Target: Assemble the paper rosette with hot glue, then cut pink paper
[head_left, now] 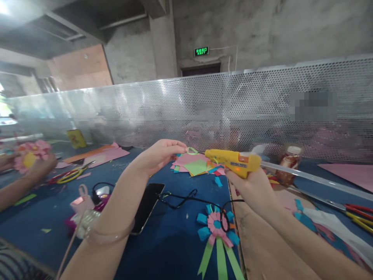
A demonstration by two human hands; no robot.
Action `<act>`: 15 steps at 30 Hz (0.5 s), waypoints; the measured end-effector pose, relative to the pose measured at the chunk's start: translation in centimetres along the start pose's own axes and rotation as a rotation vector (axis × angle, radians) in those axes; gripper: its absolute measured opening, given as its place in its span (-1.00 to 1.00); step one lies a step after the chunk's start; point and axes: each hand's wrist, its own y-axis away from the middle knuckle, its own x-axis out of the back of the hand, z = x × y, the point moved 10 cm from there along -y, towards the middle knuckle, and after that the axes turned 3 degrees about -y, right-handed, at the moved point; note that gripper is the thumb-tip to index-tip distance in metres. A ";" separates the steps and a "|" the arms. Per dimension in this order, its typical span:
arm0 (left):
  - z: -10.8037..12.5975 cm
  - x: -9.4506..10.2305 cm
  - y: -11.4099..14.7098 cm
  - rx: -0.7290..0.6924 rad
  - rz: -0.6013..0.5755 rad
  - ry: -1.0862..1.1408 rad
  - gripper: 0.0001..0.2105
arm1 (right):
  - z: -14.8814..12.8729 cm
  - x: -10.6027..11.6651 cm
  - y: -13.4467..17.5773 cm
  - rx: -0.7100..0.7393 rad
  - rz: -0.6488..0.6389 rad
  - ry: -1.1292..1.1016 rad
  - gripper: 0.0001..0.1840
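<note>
My left hand (pixel 164 153) pinches a small loop of light green paper (pixel 192 151) between thumb and fingertips, above the table. Wrapped round a yellow hot glue gun (pixel 227 158), my right hand (pixel 256 186) keeps its nozzle pointing left, a short gap from the loop. A clear glue stick (pixel 317 181) juts from the gun's back. Beneath both hands lies a pile of coloured paper sheets (pixel 198 166). Nearer me, a paper flower rosette (pixel 217 224) in pink and blue with green tails rests on the table, a black cable crossing it.
A phone (pixel 147 208) lies under my left forearm. Yellow-handled scissors (pixel 72 175) are at left, red and yellow handles (pixel 359 214) at right. A jar (pixel 290 165) stands right of the gun. Another person's hand (pixel 48 161) holds a pink flower (pixel 32 153). A perforated metal screen (pixel 122 111) borders the table.
</note>
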 end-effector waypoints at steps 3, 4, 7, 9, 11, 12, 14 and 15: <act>0.1 -0.1 0.0 -0.005 -0.014 0.010 -0.86 | -0.1 -0.1 0.0 0.006 -0.006 -0.027 -0.74; 0.1 -0.1 0.0 -0.006 -0.021 0.012 -0.87 | 0.0 -0.2 0.0 0.001 -0.007 -0.027 -0.74; -0.1 0.0 0.0 -0.004 -0.024 0.010 -0.88 | 0.3 -0.2 0.0 -0.032 -0.002 -0.004 -0.76; -0.2 0.2 -0.1 0.000 -0.018 0.013 -0.88 | 0.4 0.0 0.0 -0.042 0.007 0.003 -0.76; -0.2 0.2 -0.1 0.000 -0.017 0.021 -0.88 | 0.4 0.0 0.0 -0.036 0.006 -0.010 -0.75; -0.2 0.2 -0.1 -0.001 -0.012 0.027 -0.88 | 0.4 0.0 0.0 -0.035 0.003 -0.020 -0.74; -0.2 0.4 -0.1 -0.002 0.003 0.040 -0.88 | 0.3 -0.1 0.0 -0.027 -0.009 -0.039 -0.72; -0.2 0.5 -0.1 0.000 0.009 0.048 -0.89 | 0.3 -0.2 0.0 -0.020 -0.015 -0.044 -0.71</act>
